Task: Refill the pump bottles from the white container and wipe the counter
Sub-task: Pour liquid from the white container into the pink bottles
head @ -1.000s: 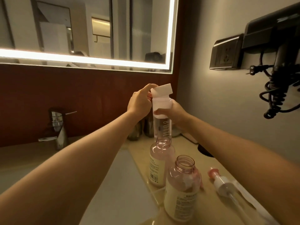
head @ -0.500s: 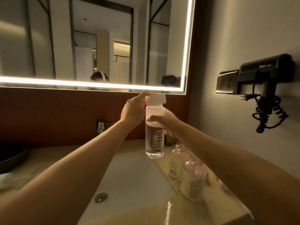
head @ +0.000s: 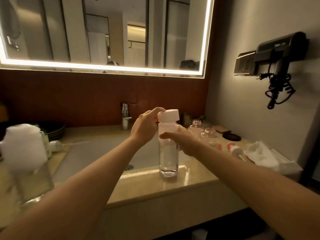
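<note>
The clear bottle [head: 168,153] stands on the counter [head: 190,186]. The left hand [head: 145,127] pinches its white cap [head: 168,116]. The right hand [head: 185,141] holds its top part. Pink bottles [head: 197,125] stand at two o'clock, their writing too blurry to read.

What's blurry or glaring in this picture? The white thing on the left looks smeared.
Head view: the white lump at the left edge is blurred beyond telling what it is; the mirror's light strip glares to plain white; the bottle at centre is sharp; the counter front shows a glossy reflection.
</note>
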Motion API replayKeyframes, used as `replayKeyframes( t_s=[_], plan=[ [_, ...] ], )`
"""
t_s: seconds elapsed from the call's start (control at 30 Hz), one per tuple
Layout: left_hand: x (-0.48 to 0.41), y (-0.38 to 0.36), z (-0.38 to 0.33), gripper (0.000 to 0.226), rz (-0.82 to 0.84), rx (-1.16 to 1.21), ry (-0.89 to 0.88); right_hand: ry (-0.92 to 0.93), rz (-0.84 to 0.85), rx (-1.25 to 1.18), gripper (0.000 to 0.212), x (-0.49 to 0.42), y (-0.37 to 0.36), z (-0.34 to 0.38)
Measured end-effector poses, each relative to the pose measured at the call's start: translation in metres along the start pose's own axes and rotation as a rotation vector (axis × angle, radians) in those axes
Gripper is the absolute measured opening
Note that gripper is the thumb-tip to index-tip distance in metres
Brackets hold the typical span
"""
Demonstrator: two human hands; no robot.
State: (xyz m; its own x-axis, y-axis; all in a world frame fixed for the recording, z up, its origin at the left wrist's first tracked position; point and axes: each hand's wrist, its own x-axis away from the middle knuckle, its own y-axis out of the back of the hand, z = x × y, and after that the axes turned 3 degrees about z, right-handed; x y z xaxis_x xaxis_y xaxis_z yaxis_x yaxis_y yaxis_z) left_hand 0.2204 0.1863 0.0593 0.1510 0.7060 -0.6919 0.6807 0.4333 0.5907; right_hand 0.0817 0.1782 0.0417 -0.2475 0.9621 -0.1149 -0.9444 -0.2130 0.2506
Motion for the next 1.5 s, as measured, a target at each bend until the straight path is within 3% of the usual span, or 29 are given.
replayKeyframes(
  t_s=[0.23,0.37,0.57,0.67,0.8,0.9,1.0,1.23,1.5],
  plan=[
    [0.013,0.0,-0.006,0.034,-0.019,-0.006,-0.033,0.036,-0.033,0.023,0.065,0.013,-0.003,-0.009],
    [0.015,-0.003,-0.009,0.036,0.001,-0.003,-0.042,0.011,0.074,0.038,0.07,0.023,0.007,-0.006],
    [0.015,-0.005,-0.006,0.036,-0.002,-0.027,-0.045,0.035,0.097,0.045,0.096,0.034,0.038,0.004],
    [0.013,-0.005,-0.003,0.042,0.004,-0.019,-0.024,0.134,-0.033,-0.006,0.08,0.037,0.045,0.015],
    [0.022,-0.009,-0.003,0.045,-0.032,0.283,0.125,0.189,-0.176,0.057,0.059,0.03,0.048,0.039],
    [0.046,-0.022,0.005,0.051,0.125,0.41,0.237,0.231,-0.225,0.254,0.055,0.025,0.047,0.055],
    [0.063,-0.034,0.006,0.082,0.247,0.434,0.316,0.285,-0.195,0.561,0.062,0.021,0.042,0.072],
    [0.05,-0.059,-0.019,0.08,0.076,0.578,0.396,0.259,-0.105,0.985,0.072,0.02,0.029,0.092],
    [0.051,-0.077,-0.016,0.073,-0.041,0.509,0.414,0.227,-0.074,0.906,0.043,0.017,0.026,0.083]
  ],
)
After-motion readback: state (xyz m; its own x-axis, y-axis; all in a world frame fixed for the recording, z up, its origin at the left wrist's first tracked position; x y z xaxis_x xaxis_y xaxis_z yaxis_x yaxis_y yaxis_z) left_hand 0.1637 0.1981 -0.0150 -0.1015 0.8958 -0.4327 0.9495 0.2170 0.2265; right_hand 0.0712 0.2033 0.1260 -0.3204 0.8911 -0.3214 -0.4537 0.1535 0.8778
